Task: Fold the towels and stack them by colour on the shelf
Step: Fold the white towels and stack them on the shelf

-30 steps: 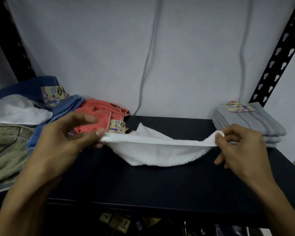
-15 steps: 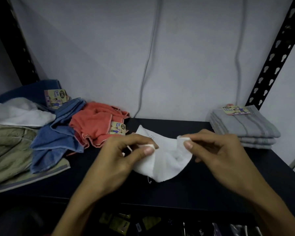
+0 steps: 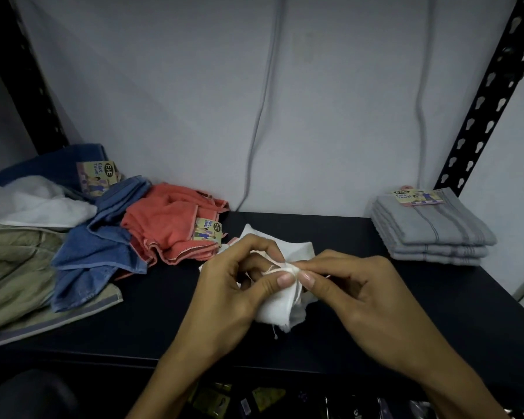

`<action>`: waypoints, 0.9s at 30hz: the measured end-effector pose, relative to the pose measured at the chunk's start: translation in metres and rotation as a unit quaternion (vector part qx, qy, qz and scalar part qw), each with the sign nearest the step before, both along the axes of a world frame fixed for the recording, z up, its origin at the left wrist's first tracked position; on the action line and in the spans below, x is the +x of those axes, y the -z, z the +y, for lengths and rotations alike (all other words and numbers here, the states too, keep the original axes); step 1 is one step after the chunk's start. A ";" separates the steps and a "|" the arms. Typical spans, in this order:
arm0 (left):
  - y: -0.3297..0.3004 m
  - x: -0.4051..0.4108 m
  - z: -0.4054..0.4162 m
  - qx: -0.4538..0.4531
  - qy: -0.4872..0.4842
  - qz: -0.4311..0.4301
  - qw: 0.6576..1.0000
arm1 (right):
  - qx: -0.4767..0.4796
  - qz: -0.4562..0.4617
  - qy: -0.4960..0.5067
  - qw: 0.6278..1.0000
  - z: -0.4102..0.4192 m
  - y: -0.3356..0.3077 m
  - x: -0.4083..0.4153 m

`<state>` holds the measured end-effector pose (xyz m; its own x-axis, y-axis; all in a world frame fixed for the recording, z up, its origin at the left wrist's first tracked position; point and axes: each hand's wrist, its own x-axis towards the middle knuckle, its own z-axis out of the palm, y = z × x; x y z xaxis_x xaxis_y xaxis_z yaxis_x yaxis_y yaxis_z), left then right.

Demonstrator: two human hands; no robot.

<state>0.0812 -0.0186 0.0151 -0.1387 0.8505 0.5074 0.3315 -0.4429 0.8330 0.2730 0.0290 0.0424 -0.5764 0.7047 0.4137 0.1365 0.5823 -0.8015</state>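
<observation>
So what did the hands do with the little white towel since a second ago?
The left hand and right hand came together, bringing the ends of the small white terry towel to meet, so it went from stretched wide to folded in half. Both hands pinch it as before. The folded grey striped towel stack and the crumpled coral towel stayed put.

Head view, down onto shelf (image 3: 330, 225)

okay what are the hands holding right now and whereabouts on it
Both the left hand and the right hand pinch the white towel at its gathered top edge, thumbs meeting there.
</observation>
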 end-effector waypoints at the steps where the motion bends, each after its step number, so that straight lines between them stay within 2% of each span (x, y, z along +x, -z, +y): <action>1: 0.001 0.000 0.000 0.013 -0.023 0.027 0.999 | -0.006 0.005 -0.004 1.000 0.000 0.000 0.000; 3: 0.002 0.000 0.001 0.045 -0.055 0.088 0.994 | -0.016 0.020 -0.007 1.000 0.000 0.001 -0.002; 7: 0.004 0.000 0.003 0.085 -0.065 0.120 0.987 | -0.052 0.086 0.005 0.995 -0.003 0.005 -0.009; 10: 0.005 0.000 0.003 0.080 -0.079 0.102 0.988 | -0.039 0.093 0.021 0.995 -0.008 0.009 -0.014; 14: 0.003 -0.006 0.002 0.071 -0.097 0.068 0.990 | -0.048 0.031 0.023 0.998 -0.010 0.014 -0.018; 17: 0.000 -0.009 0.000 0.060 -0.095 0.070 0.991 | -0.045 0.022 0.031 0.998 -0.004 0.018 -0.018; 24: -0.007 -0.013 -0.003 0.021 -0.007 0.035 0.999 | -0.182 0.153 -0.023 0.971 0.005 0.018 -0.015; 27: -0.008 -0.014 -0.005 0.010 0.005 0.036 0.999 | -0.208 0.149 -0.040 0.966 0.007 0.018 -0.013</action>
<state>0.0676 -0.0232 0.0232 -0.0929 0.8409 0.5332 0.3857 -0.4633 0.7979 0.2598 0.0356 0.0239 -0.5351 0.8034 0.2613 -0.1687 0.2015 -0.9649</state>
